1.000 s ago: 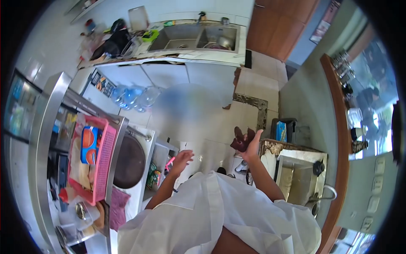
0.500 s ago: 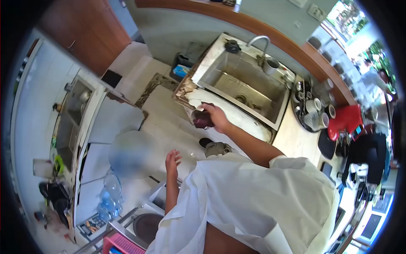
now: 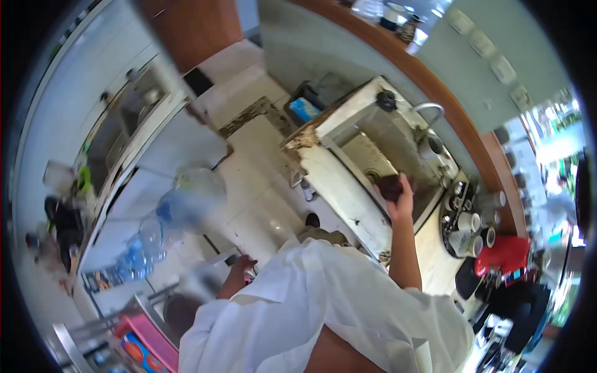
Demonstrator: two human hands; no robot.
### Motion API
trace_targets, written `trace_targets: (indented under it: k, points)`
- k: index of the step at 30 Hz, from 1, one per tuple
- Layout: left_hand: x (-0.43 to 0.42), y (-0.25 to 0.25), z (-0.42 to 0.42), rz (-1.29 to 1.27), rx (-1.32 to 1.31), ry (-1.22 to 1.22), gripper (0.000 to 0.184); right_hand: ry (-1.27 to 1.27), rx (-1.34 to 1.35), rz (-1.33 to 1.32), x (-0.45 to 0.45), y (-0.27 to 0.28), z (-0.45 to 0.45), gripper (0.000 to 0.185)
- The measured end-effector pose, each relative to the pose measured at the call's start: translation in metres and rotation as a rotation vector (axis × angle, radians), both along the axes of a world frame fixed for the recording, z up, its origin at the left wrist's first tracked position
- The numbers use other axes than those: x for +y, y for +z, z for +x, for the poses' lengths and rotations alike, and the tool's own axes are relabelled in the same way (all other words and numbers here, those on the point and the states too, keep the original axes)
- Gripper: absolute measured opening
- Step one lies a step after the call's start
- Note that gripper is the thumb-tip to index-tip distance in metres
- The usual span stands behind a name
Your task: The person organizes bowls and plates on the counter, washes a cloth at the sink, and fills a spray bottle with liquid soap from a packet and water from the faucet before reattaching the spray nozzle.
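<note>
My right hand (image 3: 403,202) is closed around a dark maroon object (image 3: 390,187), too unclear to name, above the front edge of the metal sink (image 3: 429,180). Low on the left side of my body is my left hand (image 3: 241,268), away from the counter; its fingers are small and blurred, so their pose is unclear. A curved faucet (image 3: 429,110) and a metal cup (image 3: 430,147) stand at the sink's back edge.
A tray of cups (image 3: 457,227) and a red object (image 3: 504,255) lie right of the sink. Large clear bottles (image 3: 135,260) stand on the floor at left. A pink basket (image 3: 149,339) is at lower left. A second sink (image 3: 127,118) is at upper left.
The view has turned toward the sink at right. My right hand has moved from over the floor to over the sink's edge, still with the maroon object. My left hand has dropped lower.
</note>
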State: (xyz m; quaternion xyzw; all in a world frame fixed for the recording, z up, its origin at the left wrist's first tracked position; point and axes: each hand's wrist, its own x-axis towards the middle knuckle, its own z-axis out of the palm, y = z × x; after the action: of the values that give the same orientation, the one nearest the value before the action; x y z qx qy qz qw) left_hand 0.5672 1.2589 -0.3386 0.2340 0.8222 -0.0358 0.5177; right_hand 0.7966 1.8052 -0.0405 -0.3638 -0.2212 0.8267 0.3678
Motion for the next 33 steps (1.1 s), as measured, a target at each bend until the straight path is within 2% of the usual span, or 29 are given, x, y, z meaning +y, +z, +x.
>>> trace_targets:
  k: [1, 2, 3, 5, 6, 7, 8, 10, 11, 12, 14, 16, 18, 19, 21, 22, 23, 24, 26, 27, 28, 31, 33]
  points:
    - [-0.004, -0.003, -0.005, 0.057, 0.011, 0.107, 0.059, -0.066, -0.015, 0.081, 0.027, -0.02, -0.007, 0.026]
    - [-0.006, -0.006, -0.013, 0.134, 0.027, 0.194, 0.055, 0.004, -0.029, 0.033, 0.049, -0.026, -0.013, 0.022]
    - [-0.007, -0.007, -0.02, 0.216, 0.041, 0.277, 0.052, -0.037, -0.038, 0.087, 0.075, -0.051, -0.019, 0.02]
    - [0.013, 0.004, -0.035, 0.377, 0.107, 0.366, 0.047, -0.229, -0.103, 0.158, 0.1, -0.039, -0.048, 0.036]
    - [0.035, 0.017, -0.051, 0.383, 0.223, -0.063, 0.037, -0.224, -0.034, 0.123, 0.122, -0.053, -0.052, 0.039]
    - [0.069, 0.045, -0.051, 0.523, 0.057, 0.341, 0.034, -0.28, -0.037, 0.133, 0.131, -0.051, -0.059, 0.04]
    - [0.113, 0.093, -0.041, 0.634, -0.121, 0.753, 0.031, -0.318, -0.034, 0.129, 0.142, -0.046, -0.059, 0.04]
    - [0.209, 0.205, -0.041, 0.678, -0.305, 0.578, 0.03, -0.161, -0.064, 0.251, 0.153, -0.028, -0.058, 0.052]
    - [0.251, 0.243, -0.04, 0.746, -0.399, 0.522, 0.032, -0.261, -0.075, 0.249, 0.154, -0.023, -0.066, 0.038]
    - [0.29, 0.272, -0.038, 0.813, -0.494, 0.471, 0.034, -0.274, -0.076, 0.24, 0.16, -0.035, -0.067, 0.038]
    - [0.365, 0.309, -0.033, 0.933, -0.624, 0.391, 0.037, -0.255, -0.277, 0.283, 0.175, -0.052, -0.073, 0.032]
    - [0.443, 0.308, -0.031, 1.02, -0.789, 0.334, 0.04, -0.268, -0.335, 0.272, 0.181, -0.052, -0.087, 0.026]
    - [0.528, 0.315, -0.019, 0.96, -0.813, 0.368, 0.041, -0.253, -0.857, 0.667, 0.194, -0.055, -0.099, 0.031]
    - [0.568, 0.304, -0.016, 0.963, -0.799, 0.387, 0.04, -0.212, -0.96, 0.725, 0.196, -0.034, -0.098, 0.037]
    - [0.637, 0.265, -0.02, 0.966, -0.794, 0.392, 0.04, -0.274, -0.89, 0.741, 0.225, -0.038, -0.105, 0.036]
    - [0.667, 0.245, -0.021, 0.929, -0.824, 0.491, 0.04, -0.318, -0.82, 0.75, 0.241, -0.044, -0.106, 0.035]
    - [0.683, 0.231, -0.02, 0.889, -0.852, 0.589, 0.041, -0.326, -0.947, 0.755, 0.259, -0.052, -0.106, 0.038]
    - [0.693, 0.223, -0.017, 0.888, -0.861, 0.57, 0.041, -0.346, -0.952, 0.754, 0.274, -0.065, -0.108, 0.038]
    - [0.704, 0.215, -0.009, 0.815, -0.709, 0.609, 0.043, -0.572, -1.19, 0.874, 0.296, -0.088, -0.113, 0.042]
    - [0.698, 0.213, -0.005, 0.808, -0.714, 0.605, 0.043, -0.364, -1.116, 0.751, 0.292, -0.059, -0.105, 0.043]
    - [0.688, 0.212, -0.002, 0.796, -0.744, 0.564, 0.045, -0.364, -1.121, 0.745, 0.294, -0.061, -0.106, 0.043]
    - [0.654, 0.214, -0.004, 0.745, -0.789, 0.5, 0.044, -0.558, -1.001, 0.58, 0.308, -0.064, -0.121, 0.036]
    - [0.646, 0.216, -0.011, 0.702, -0.802, 0.479, 0.041, -0.638, -0.938, 0.46, 0.328, -0.082, -0.133, 0.045]
